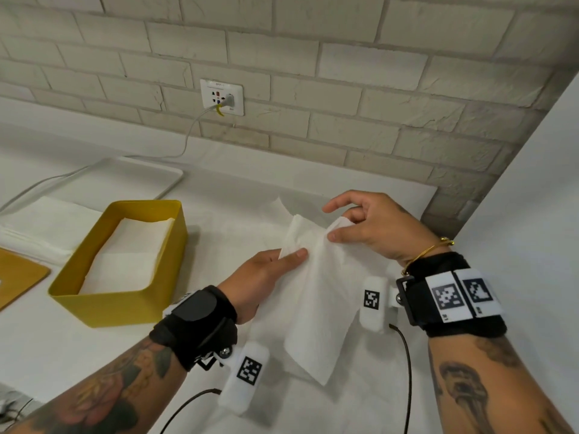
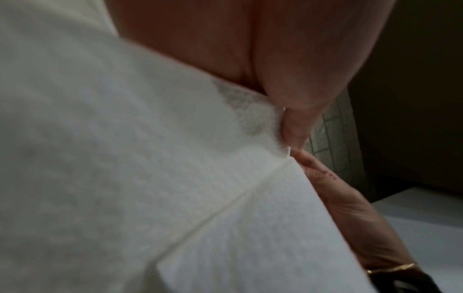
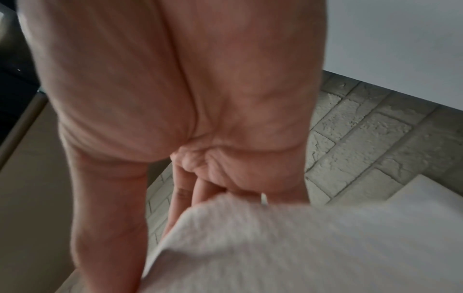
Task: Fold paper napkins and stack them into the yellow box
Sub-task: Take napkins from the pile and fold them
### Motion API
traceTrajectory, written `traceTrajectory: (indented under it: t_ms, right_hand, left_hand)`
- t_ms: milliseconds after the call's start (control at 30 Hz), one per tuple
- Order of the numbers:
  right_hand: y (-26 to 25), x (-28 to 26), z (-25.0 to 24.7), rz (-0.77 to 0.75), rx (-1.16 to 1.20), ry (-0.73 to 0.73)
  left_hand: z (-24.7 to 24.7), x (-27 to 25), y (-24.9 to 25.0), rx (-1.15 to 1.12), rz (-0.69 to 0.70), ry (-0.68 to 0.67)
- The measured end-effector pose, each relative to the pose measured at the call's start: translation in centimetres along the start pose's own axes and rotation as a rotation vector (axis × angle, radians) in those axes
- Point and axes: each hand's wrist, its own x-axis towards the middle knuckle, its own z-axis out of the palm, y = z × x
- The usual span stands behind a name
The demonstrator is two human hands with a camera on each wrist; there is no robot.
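Note:
A white paper napkin (image 1: 316, 296) hangs above the white counter between both hands, its lower end trailing toward me. My left hand (image 1: 275, 261) pinches its upper left edge with thumb on top. My right hand (image 1: 347, 227) pinches the upper right corner, the index finger lifted. The yellow box (image 1: 103, 305) stands to the left, open, with folded white napkins (image 1: 131, 245) inside. In the left wrist view the napkin (image 2: 150, 178) fills the frame with a crease across it. The right wrist view shows the napkin (image 3: 288, 247) blurred below my palm.
A pile of unfolded napkins (image 1: 40, 227) lies left of the box. A yellow lid (image 1: 15, 277) lies at the far left. A white tray (image 1: 138, 177) sits behind, near a wall socket (image 1: 221, 97) with a cable. A white wall (image 1: 532, 189) closes the right side.

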Motion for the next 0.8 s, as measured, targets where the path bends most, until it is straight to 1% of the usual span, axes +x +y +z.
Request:
traceTrajectory:
  t_ms: [133, 233, 333, 400, 467, 500, 533, 567, 633, 733, 800]
  right_hand:
    - [1.0, 0.2, 0.2, 0.038, -0.019, -0.019]
    - [1.3, 0.0, 0.3, 0.053, -0.015, -0.025]
    - [1.8, -0.4, 0.3, 0.059, 0.050, 0.031]
    - [2.8, -0.9, 0.5, 0.102, 0.182, 0.130]
    - [4.3, -1.5, 1.3, 0.187, 0.368, 0.252]
    - [5.3, -1.9, 1.8, 0.238, 0.466, 0.288]
    - [6.2, -2.1, 2.5, 0.288, 0.568, 0.286]
    - [6.9, -2.3, 3.2, 0.332, 0.673, 0.249]
    - [7.5, -2.7, 4.5, 0.370, 0.837, 0.154]
    - [7.4, -2.5, 5.7, 0.343, 0.994, 0.119]
    - [7.3, -1.9, 5.7, 0.319, 1.040, 0.106]
  left_hand:
    - [0.7, 0.2, -0.6, 0.008, 0.004, -0.013]
    - [1.0, 0.4, -0.9, 0.012, 0.029, 0.005]
    - [1.0, 0.5, -0.9, 0.012, 0.057, 0.061]
    - [0.7, 0.5, -0.9, -0.003, 0.080, 0.108]
    - [0.2, 0.4, -0.7, -0.024, 0.099, 0.140]
    - [0.0, 0.3, -0.6, -0.033, 0.107, 0.149]
    - [-0.2, 0.3, -0.5, -0.042, 0.115, 0.155]
    - [-0.3, 0.2, -0.4, -0.048, 0.122, 0.155]
    - [-0.5, 0.2, -0.3, -0.056, 0.132, 0.145]
    - [-0.5, 0.1, -0.5, -0.055, 0.128, 0.126]
    - [-0.5, 0.1, -0.7, -0.037, 0.116, 0.118]
